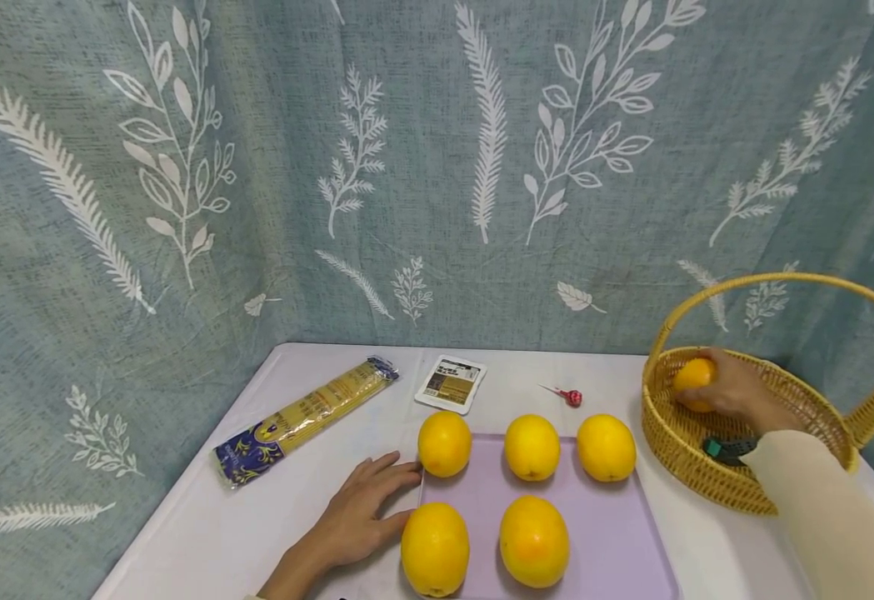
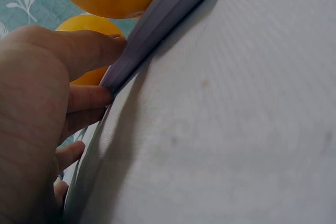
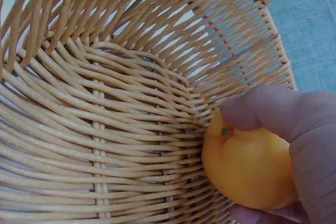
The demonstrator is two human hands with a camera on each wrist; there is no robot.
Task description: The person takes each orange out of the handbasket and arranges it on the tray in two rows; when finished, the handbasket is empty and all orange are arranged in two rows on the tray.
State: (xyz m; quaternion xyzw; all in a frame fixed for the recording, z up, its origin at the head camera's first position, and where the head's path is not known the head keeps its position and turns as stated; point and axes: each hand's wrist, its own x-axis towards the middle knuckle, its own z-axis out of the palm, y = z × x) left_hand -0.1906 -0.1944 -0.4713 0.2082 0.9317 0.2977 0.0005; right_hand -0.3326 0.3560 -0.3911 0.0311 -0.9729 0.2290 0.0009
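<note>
In the head view, my right hand [image 1: 736,390] reaches into the wicker basket [image 1: 665,417] at the right and grips an orange [image 1: 695,379]. Thumb and fingers hold this orange [image 3: 247,166] against the basket's woven inside in the right wrist view. My left hand [image 1: 362,508] lies at the left edge of a pale purple tray [image 1: 601,533], fingers extended. Its fingertips touch the tray rim [image 2: 137,51] in the left wrist view. Several oranges sit on the tray, including a front-left orange [image 1: 435,550] beside the left thumb and a back-left orange [image 1: 444,443] near the fingertips.
On the white table lie a long noodle packet [image 1: 305,421] at the left, a flat white-edged packet [image 1: 451,384] at the back and a red lollipop [image 1: 573,397]. A tall handle [image 1: 804,279] arches over the basket. A patterned curtain [image 1: 437,167] hangs behind.
</note>
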